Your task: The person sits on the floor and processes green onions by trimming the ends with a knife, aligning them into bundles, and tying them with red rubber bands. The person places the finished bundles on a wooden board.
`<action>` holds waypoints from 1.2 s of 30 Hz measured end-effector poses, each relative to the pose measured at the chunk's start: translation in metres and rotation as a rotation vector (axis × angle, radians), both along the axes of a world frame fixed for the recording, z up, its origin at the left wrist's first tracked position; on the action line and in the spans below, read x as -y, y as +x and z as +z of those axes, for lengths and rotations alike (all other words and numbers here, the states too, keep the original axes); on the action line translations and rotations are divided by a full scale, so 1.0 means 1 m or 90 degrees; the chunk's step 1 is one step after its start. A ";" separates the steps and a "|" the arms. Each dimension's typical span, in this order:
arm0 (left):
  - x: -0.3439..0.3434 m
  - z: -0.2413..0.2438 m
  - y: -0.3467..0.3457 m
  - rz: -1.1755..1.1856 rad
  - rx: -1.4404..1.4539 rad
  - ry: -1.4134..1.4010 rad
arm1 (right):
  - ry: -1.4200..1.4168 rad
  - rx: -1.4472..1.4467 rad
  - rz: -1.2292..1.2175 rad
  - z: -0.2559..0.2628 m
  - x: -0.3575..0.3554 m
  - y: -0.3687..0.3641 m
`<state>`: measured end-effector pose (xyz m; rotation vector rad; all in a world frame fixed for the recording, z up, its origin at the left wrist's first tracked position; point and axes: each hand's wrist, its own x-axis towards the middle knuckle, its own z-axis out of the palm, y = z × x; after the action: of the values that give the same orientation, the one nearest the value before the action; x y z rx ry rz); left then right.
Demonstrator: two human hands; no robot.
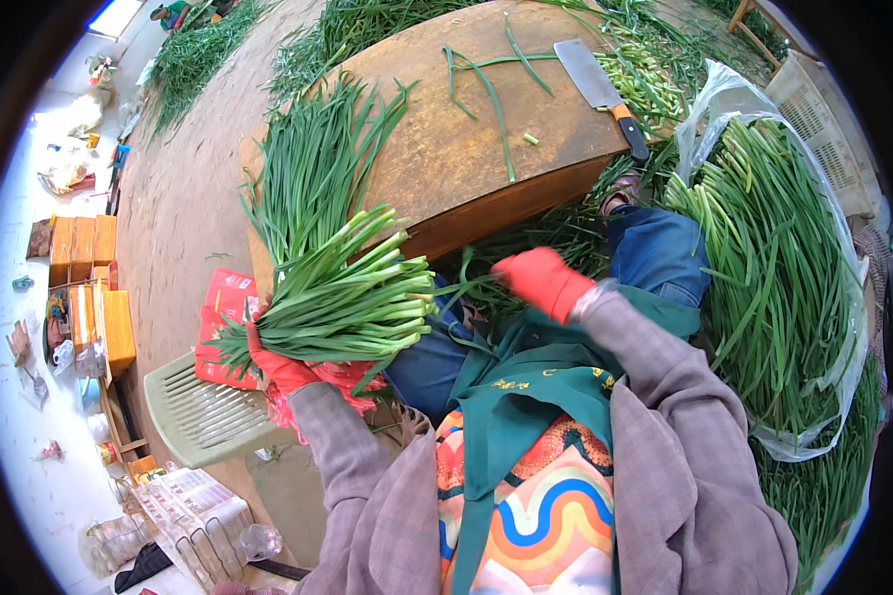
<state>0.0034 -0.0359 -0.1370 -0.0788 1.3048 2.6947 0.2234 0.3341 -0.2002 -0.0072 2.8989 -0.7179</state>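
My left hand (277, 363), in a red glove, grips a bunch of garlic chives (357, 294) with its pale cut ends facing right. My right hand (545, 281), also red-gloved, is blurred and closed above my lap, with a thin green leaf (470, 285) at its fingertips. Behind the held bunch, more long chives (312, 163) lie across the left end of a wooden block table (454, 156). A cleaver (589, 74) with a black and orange handle rests on the table's right side, near several loose leaves.
Right of me stands a clear plastic bag (856, 357) full of chives (766, 260). A slatted plastic stool (208, 405) with red packaging (227, 327) is at my left. Trimmings (644, 78) pile beyond the cleaver. Orange boxes (119, 331) line the far left; another person (170, 15) is far off.
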 end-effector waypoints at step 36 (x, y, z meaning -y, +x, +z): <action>-0.024 -0.004 0.019 -0.002 -0.060 -0.048 | 0.135 0.211 -0.150 -0.006 -0.099 0.016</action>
<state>0.0227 -0.0116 -0.1411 0.0419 1.4318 2.6758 0.2393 0.4334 -0.2066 0.4396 2.6612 -0.3932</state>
